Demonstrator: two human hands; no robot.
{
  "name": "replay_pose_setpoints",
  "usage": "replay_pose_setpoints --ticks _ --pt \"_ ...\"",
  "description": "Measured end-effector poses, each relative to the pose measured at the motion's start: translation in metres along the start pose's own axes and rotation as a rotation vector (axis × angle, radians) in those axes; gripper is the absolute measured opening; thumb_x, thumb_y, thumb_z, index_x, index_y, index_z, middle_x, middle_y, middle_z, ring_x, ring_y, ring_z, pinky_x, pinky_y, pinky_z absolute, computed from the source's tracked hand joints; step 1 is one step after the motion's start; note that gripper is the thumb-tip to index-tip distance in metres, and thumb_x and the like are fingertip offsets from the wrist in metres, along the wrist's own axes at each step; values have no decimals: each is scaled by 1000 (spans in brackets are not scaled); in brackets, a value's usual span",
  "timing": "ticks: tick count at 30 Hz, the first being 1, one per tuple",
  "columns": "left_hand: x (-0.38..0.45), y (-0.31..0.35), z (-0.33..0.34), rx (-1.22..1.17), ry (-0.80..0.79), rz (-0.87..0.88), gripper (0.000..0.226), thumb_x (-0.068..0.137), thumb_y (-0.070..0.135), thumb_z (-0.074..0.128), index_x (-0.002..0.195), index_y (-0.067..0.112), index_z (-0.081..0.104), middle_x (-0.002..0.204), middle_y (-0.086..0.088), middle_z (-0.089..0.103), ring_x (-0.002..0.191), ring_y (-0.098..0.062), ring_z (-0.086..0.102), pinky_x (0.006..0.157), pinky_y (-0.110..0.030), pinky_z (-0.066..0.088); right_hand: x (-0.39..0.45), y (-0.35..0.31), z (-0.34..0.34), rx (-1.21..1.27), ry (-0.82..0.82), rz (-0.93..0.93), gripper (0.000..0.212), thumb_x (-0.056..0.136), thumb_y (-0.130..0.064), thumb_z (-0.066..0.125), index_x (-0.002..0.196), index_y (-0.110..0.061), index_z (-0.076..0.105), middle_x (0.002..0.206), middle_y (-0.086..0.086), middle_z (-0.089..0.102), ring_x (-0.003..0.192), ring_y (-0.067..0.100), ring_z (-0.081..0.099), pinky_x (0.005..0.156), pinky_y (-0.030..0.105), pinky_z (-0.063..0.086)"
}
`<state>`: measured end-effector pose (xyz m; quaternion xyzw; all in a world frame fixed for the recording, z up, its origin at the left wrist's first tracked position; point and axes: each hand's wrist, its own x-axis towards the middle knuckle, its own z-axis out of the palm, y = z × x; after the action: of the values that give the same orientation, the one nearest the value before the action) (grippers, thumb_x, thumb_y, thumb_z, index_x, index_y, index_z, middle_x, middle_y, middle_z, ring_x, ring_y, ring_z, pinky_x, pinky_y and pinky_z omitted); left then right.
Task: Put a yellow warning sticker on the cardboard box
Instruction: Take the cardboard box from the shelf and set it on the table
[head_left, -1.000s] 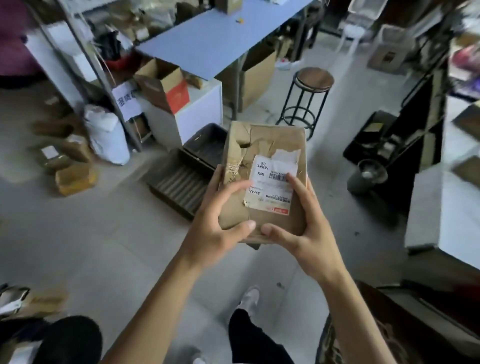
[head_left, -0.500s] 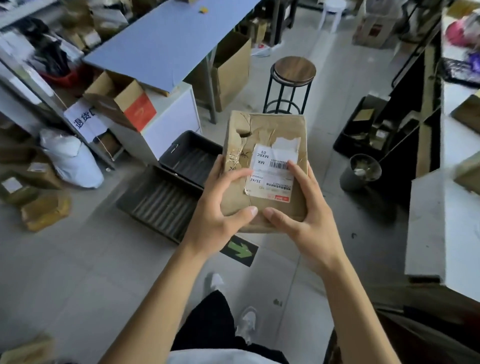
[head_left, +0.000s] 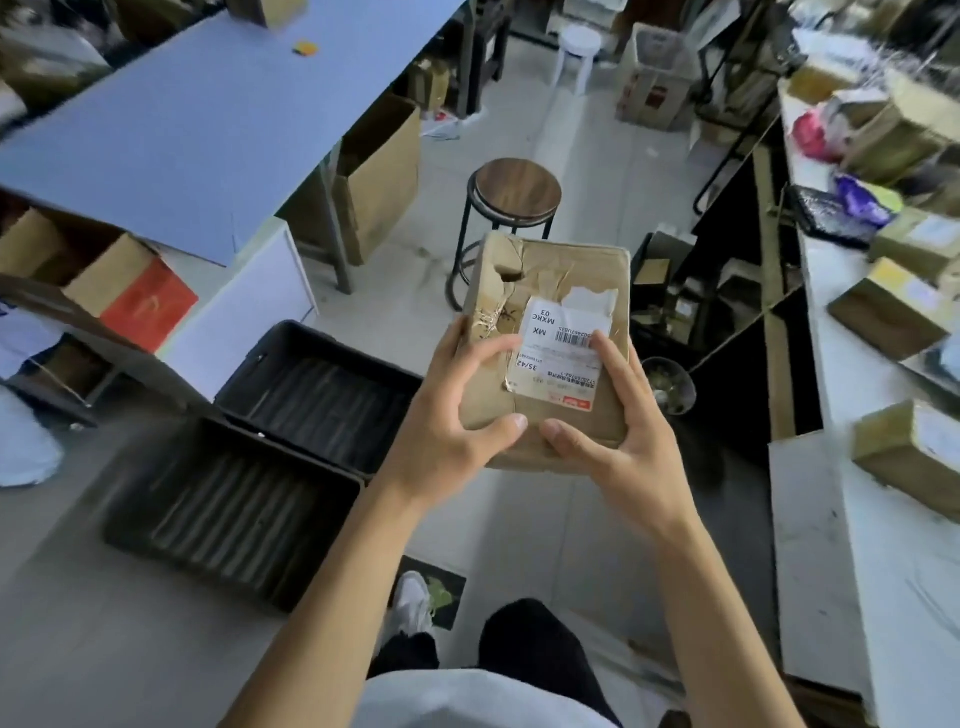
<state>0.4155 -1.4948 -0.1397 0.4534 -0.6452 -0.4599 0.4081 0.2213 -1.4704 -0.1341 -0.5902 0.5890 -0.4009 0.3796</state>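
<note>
Nearest the camera were a white shirt hem, black trousers (head_left: 540, 660) and a white shoe (head_left: 410, 603) on the grey floor, with a green arrow floor mark (head_left: 441, 592) right by the shoe. Both bare forearms reached forward from there. The left hand (head_left: 457, 421) and right hand (head_left: 618, 431) were both clamped on the cardboard box (head_left: 550, 291), held up in mid-air over the floor, roughly in the middle of the scene. Left thumb sat on the near edge with the fingers curled over the left side; right thumb was on the near edge too, index finger lying across the white shipping label (head_left: 563, 358). The box looked pretty beat up, with a torn hole near its far left corner, and I couldn't spot any yellow sticker on it. Left of the hands, two dark ridged trays (head_left: 291, 441) lay on the floor. Further back stood a round wooden-topped stool (head_left: 514, 192), just past the box. On the left was a long blue table (head_left: 197, 119) with a small yellow-orange thing (head_left: 305, 49) at its far end. A white table (head_left: 841, 467) along the right carried several taped parcels (head_left: 893, 312).
</note>
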Motion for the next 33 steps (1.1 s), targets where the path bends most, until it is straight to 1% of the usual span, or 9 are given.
replay_pose_setpoints --ticks 6,9,13,16,20,23,26,30,33 --pt "89 -20 -8 34 -94 -52 72 77 22 70 142 34 43 158 8 30 148 -7 25 121 -42 28 78 19 -1 21 46 54 94 66 -51 78 147 -50 32 163 -17 20 145 0 32 117 40 37" --pt "143 -32 -5 60 -120 -77 73 77 21 70 143 33 41 157 11 31 145 2 27 121 -29 28 129 38 -8 42 47 79 94 67 -53 78 147 -51 30 163 -17 21 146 2 31 117 43 37" --pt "225 -44 6 79 -106 -92 74 76 19 69 143 33 42 155 9 34 141 4 32 114 -13 30 209 59 -27 68 50 71 94 70 -47 80 149 -49 30 163 -22 18 145 -4 29 118 37 37" --pt "292 -49 11 117 -53 -95 74 77 19 69 143 35 41 151 10 39 139 2 36 116 -24 35 285 68 -45 88 12 40 94 70 -46 81 148 -51 30 164 -20 18 148 0 25 120 40 33" --pt "368 -47 1 155 49 -92 75 78 20 69 144 38 39 149 14 41 139 3 36 115 -30 37 377 62 -61 62 -56 -24 93 75 -41 83 150 -49 28 165 -19 11 149 -6 15 121 30 25" --pt "415 -49 -11 145 124 -112 75 78 19 69 143 42 39 151 12 40 142 -9 38 114 -42 41 441 56 -62 47 -125 -67 93 74 -46 81 149 -50 27 165 -18 12 151 0 15 122 43 28" --pt "455 -56 -28 125 194 -139 75 77 19 68 142 43 40 154 9 37 146 -15 34 114 -46 40 497 52 -54 32 -190 -96 93 76 -42 81 150 -49 27 166 -17 11 151 -5 9 123 41 25" --pt "510 -76 -60 81 265 -163 75 77 14 68 143 39 41 149 13 42 133 -3 47 103 -25 50 575 49 -31 30 -283 -116 93 76 -41 82 151 -48 27 165 -18 9 149 -8 9 124 39 24" --pt "555 -96 -93 70 328 -158 74 77 16 68 142 40 42 149 15 41 132 5 44 100 -12 45 640 42 -1 37 -317 -144 93 75 -41 82 150 -49 28 165 -19 12 151 -2 15 122 43 27"
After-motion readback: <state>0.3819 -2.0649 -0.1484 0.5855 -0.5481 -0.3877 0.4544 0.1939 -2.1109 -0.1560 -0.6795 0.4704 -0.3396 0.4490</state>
